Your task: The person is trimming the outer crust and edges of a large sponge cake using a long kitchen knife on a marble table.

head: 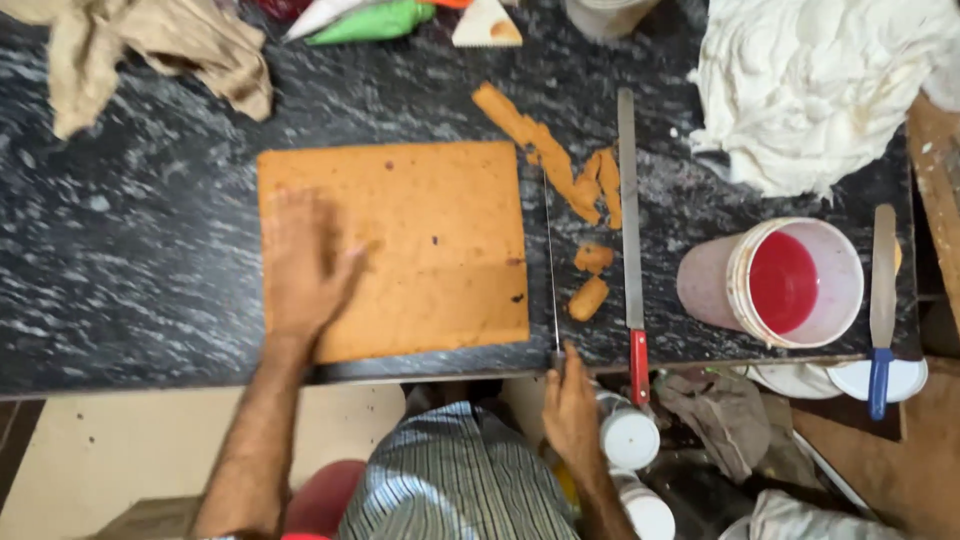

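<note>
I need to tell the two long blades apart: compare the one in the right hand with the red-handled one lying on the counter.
The thin blade is held at its near end by the right hand and runs along the cake slab's right edge; the red-handled knife lies free, untouched, right of the trimmings. The held blade looks far narrower; the knife's is broad. Its handle is hidden; the other's is red. Both are long and point away from the person.

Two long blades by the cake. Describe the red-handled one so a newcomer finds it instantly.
Start at the square orange sponge cake slab on the dark speckled stone counter. Right of it, past the orange trimmings, lies a broad, flat steel knife with a red handle. The thin blade nearer the cake is held by the right hand; this one lies untouched.
</note>
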